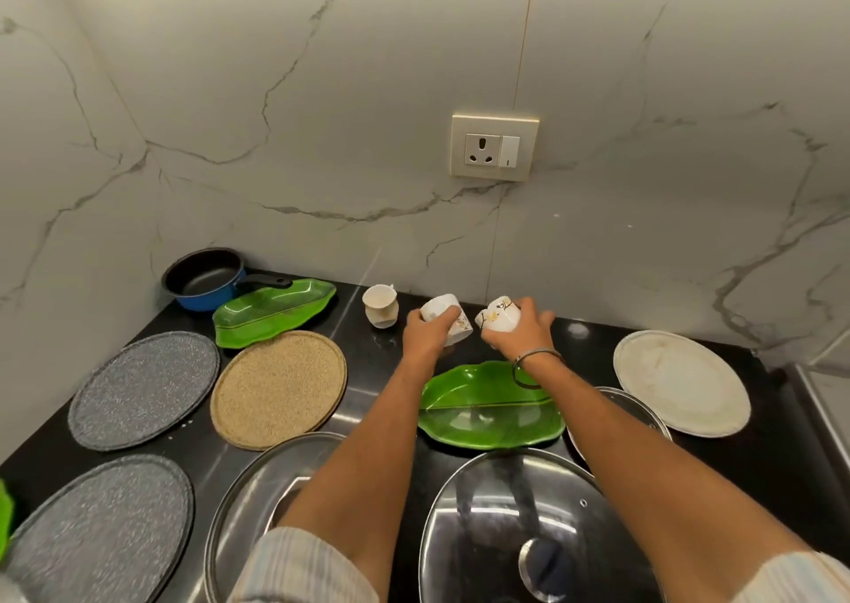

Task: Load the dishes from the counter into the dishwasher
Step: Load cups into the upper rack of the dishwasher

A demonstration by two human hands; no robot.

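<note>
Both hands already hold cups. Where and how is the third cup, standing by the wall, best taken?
Grip the cup around its body from above and in front: it stands upright, mouth up, apart from the green leaf tray. Its handle seems to face the wall, so it is harder to reach.

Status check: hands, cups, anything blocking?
Left hand grips a white cup; right hand grips a patterned cup. Third cup on the black counter, untouched. Nothing blocking; dishwasher not in view.
</note>
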